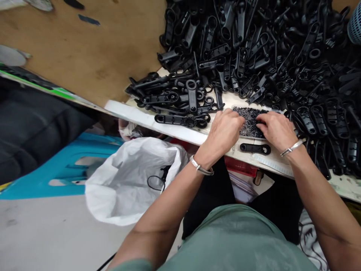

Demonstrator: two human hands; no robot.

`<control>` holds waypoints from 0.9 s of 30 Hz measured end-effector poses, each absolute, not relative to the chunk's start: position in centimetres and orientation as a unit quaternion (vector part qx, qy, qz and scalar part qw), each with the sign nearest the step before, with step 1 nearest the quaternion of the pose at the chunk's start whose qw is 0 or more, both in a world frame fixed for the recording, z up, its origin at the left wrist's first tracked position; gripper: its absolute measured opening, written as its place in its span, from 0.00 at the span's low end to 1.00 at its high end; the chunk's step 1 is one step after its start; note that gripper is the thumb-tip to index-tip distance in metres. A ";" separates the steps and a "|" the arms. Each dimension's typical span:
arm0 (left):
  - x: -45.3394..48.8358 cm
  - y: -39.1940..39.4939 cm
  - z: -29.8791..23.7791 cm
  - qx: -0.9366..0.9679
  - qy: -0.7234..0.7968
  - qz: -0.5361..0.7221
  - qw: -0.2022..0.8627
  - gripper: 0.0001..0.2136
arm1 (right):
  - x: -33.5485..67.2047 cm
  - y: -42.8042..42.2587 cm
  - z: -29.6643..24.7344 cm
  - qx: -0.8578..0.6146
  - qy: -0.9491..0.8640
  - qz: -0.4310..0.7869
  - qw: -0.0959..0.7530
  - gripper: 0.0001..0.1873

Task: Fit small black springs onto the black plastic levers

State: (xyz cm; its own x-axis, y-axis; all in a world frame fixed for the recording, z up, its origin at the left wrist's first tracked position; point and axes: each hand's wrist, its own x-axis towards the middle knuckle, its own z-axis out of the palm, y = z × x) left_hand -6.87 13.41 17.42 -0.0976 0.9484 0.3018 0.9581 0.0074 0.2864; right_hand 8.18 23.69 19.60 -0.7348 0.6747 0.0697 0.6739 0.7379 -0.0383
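Observation:
A shallow tray (254, 137) of tiny black and pale pieces (249, 119) lies at the table's front edge. My left hand (225, 127) is at its left side, fingers curled together; whatever they may hold is hidden. Over the right part of the tray, my right hand (278, 128) has thumb and fingers closed in a pinch, and anything between them is too small to make out. Just in front of the tray, between my wrists, lies one black plastic lever-shaped part (255, 149) with ringed ends. Neither hand touches it.
A large heap of black plastic parts (225, 49) covers the table behind and right. A smaller pile (169, 98) lies left of my hands. Below the edge, an open white bag (118, 180) stands left of my legs. A blue basket (355, 26) is at far right.

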 end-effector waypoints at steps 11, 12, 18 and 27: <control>-7.2 15.1 17.7 -0.703 -0.698 -0.132 0.013 0.14 | 8.4 24.9 18.7 -0.324 -0.936 0.091 0.104 0.11; -7.3 15.1 17.8 -0.705 -0.697 -0.132 0.007 0.14 | 8.5 24.9 18.7 -0.326 -0.928 0.125 0.131 0.11; -7.7 15.3 17.9 -0.690 -0.706 -0.160 -0.005 0.10 | 9.5 23.9 19.4 -0.427 -0.760 0.435 0.226 0.06; -7.6 15.7 17.4 -0.695 -0.701 -0.159 0.018 0.10 | 10.7 21.7 20.4 -0.408 -0.597 0.630 0.282 0.18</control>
State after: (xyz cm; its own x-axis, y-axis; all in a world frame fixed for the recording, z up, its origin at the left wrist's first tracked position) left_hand -7.59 15.70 17.40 -0.0334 0.9685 0.2469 0.9800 -0.0168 0.1985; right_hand 10.74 21.75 20.45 -0.5078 0.8428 -0.1780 0.1319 -0.1282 -0.9829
